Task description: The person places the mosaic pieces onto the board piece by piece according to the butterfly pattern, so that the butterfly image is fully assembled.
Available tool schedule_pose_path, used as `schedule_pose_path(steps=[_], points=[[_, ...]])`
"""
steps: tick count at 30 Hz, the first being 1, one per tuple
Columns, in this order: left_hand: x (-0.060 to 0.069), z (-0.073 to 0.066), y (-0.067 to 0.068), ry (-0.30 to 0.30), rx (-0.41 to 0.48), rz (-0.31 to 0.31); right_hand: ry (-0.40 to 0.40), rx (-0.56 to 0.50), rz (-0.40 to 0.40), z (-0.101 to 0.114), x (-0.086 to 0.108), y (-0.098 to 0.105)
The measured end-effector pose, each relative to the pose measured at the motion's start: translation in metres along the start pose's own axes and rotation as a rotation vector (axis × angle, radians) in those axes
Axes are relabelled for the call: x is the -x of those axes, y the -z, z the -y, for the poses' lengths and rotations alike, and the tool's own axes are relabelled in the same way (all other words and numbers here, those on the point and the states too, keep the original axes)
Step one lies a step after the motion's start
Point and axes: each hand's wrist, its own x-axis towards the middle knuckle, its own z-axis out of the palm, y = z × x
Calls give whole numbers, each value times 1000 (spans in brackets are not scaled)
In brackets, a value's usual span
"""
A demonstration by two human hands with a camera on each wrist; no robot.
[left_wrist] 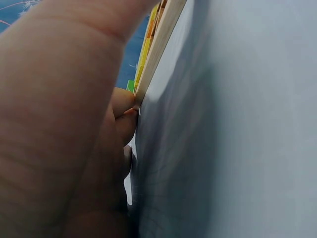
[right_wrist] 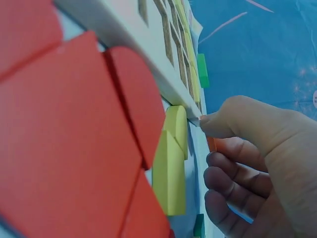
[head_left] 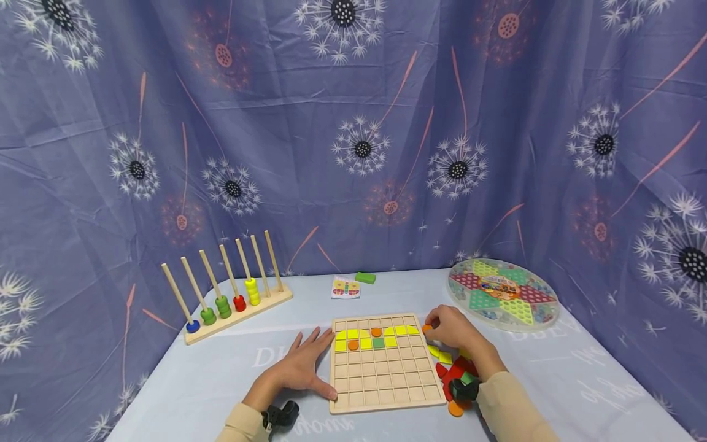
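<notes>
A wooden grid board (head_left: 381,380) lies on the table, with yellow pieces (head_left: 340,345), orange discs (head_left: 353,345) and a green square (head_left: 378,343) in its upper rows. My left hand (head_left: 301,366) spreads along the board's left edge, thumb near the lower corner and fingertips by the upper part. In the left wrist view, its fingers (left_wrist: 124,101) touch the wooden edge. Just off the board's upper right side, my right hand (head_left: 453,328) pinches an orange piece (head_left: 427,328) between thumb and forefinger. That piece (right_wrist: 211,144) is mostly covered by the fingers in the right wrist view.
Loose red pieces (head_left: 456,368) and yellow pieces (head_left: 445,357) lie right of the board, under my right forearm. A picture card (head_left: 345,288) and green block (head_left: 365,277) lie behind it. A bead-and-peg stand (head_left: 243,314) is at left, a round star-patterned game board (head_left: 502,291) at right.
</notes>
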Motion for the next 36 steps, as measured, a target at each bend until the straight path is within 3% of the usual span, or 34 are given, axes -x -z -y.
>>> schedule_pose_path(steps=[7, 13, 18, 24, 36], points=[[1, 1, 0, -6, -3, -6, 66, -64, -13, 6, 3, -5], [0, 2, -1, -4, -4, -7, 212, -180, 76, 15, 5, -13], [-1, 3, -3, -9, -3, -11, 278, -166, 131, 24, 5, -17], [0, 3, -3, -11, -1, -12, 306, -119, 155, 31, 4, -20], [0, 1, -2, 14, -8, 1, 276, -177, 156, 24, 5, -17]])
